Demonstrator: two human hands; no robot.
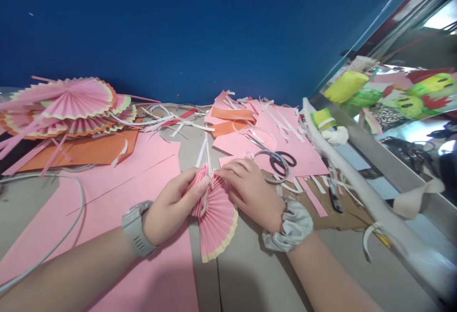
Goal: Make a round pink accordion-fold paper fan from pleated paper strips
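A pleated pink paper fan point(218, 221) with a pale yellow edge hangs partly spread between my hands at the centre. My left hand point(174, 202) pinches its folded left part between thumb and fingers. On the fan's upper right, the fingers of my right hand point(250, 188) press together at the pleats; their tips are partly hidden. A narrow white strip point(207, 152) rises from the fan's top between my fingertips. Just beyond my right hand, scissors with black handles point(283, 162) and a roll of clear tape point(285, 171) lie on pink paper.
Finished pink rosettes point(78, 98) are stacked on orange paper point(89, 148) at the left. Large pink sheets point(143, 179) extend under my left arm. Paper scraps point(267, 112) lie at the back. A cutter point(335, 198) and a grey-white rail point(367, 198) are at right.
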